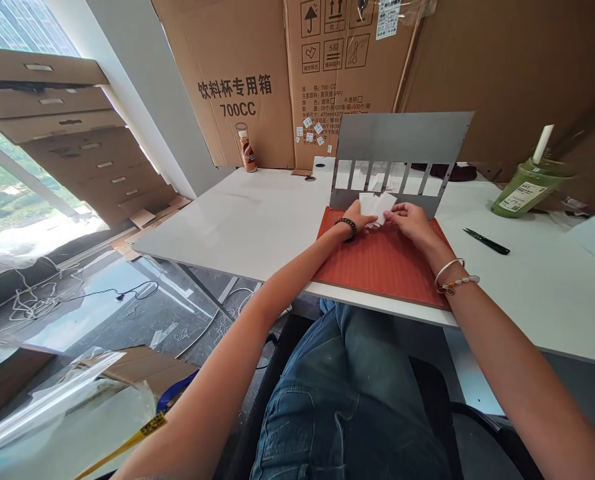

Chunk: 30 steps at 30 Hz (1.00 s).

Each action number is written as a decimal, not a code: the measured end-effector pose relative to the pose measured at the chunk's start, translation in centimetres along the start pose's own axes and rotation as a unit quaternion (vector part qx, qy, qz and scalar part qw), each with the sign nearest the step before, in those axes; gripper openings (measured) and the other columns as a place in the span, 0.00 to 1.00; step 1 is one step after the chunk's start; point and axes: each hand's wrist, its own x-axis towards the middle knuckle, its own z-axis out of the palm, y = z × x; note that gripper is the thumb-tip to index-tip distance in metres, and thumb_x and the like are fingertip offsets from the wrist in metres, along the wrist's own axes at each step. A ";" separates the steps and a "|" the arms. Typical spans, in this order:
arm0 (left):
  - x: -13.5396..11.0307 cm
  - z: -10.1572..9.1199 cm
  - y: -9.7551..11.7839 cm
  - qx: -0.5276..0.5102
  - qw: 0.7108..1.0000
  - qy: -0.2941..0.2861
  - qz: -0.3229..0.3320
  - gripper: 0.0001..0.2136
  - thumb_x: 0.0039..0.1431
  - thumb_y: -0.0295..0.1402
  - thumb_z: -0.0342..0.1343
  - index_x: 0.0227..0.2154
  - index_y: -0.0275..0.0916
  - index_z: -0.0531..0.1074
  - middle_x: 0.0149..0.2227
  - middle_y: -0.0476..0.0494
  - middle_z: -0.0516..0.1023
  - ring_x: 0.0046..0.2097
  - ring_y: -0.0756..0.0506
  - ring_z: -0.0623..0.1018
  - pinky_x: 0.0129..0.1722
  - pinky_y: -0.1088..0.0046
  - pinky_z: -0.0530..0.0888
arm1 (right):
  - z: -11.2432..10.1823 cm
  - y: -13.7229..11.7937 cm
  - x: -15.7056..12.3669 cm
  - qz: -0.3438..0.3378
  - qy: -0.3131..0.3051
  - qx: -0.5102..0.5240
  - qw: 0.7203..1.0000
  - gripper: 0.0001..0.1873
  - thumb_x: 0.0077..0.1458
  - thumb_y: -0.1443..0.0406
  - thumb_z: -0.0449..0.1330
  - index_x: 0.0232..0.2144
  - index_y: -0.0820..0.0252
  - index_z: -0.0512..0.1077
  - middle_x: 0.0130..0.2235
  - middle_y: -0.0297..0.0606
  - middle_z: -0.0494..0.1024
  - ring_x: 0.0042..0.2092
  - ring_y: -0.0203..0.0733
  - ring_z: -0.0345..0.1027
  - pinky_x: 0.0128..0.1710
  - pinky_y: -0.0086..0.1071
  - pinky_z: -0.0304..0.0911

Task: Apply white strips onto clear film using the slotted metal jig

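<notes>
Several white paper pieces (pixel 377 205), fanned like cards, are held up between my two hands. My left hand (pixel 360 217) grips them from the left, its fingers closed on the lower edge. From the right, my right hand (pixel 408 219) pinches the same pieces with thumb and fingers. Both hands are above a reddish-brown board (pixel 377 267) at the table's front edge. Just behind them stands a grey upright panel (pixel 402 137) with a row of slot-like openings. Small white bits show through the openings; what they are I cannot make out.
A black-handled knife (pixel 492 243) lies on the white table (pixel 227 220), right of the board. Beyond it is a green container (pixel 527 190). A small bottle (pixel 247 150) stands at the back left before large cardboard boxes (pixel 242 60). Cables (pixel 37 300) lie on the floor.
</notes>
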 end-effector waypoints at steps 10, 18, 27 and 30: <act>-1.2 0.1 1.2 0.015 0.999 -0.015 -0.034 0.16 0.61 0.28 0.55 0.51 0.35 0.63 0.38 0.46 0.73 0.29 0.52 0.74 0.24 0.78 0.73 | 0.0 -0.5 -0.6 0.006 0.012 -0.026 1.000 0.08 0.44 0.67 0.63 0.27 0.58 0.66 0.26 0.34 0.74 0.26 0.38 0.66 0.22 0.27 0.57; -1.5 0.1 1.0 0.024 0.998 0.010 -0.053 0.19 0.56 0.27 0.60 0.47 0.36 0.59 0.31 0.50 0.72 0.25 0.51 0.74 0.20 0.78 0.72 | 0.0 -0.7 -1.1 0.015 0.000 -0.032 0.999 0.11 0.41 0.63 0.63 0.29 0.57 0.67 0.25 0.33 0.73 0.26 0.39 0.66 0.25 0.29 0.60; -1.5 0.0 0.2 0.014 0.998 0.001 -0.058 0.17 0.54 0.28 0.61 0.42 0.38 0.58 0.30 0.50 0.72 0.24 0.49 0.75 0.18 0.74 0.74 | 0.3 -1.2 -1.6 0.054 -0.001 -0.035 0.998 0.16 0.38 0.57 0.63 0.30 0.55 0.66 0.28 0.36 0.74 0.29 0.42 0.69 0.27 0.33 0.63; -1.5 -0.1 -0.2 0.010 0.998 -0.004 -0.067 0.18 0.54 0.28 0.61 0.43 0.38 0.58 0.33 0.47 0.73 0.24 0.49 0.76 0.18 0.73 0.74 | 0.5 -1.1 -1.8 0.065 -0.003 -0.035 0.997 0.16 0.39 0.56 0.63 0.31 0.53 0.65 0.29 0.37 0.74 0.29 0.43 0.70 0.27 0.34 0.64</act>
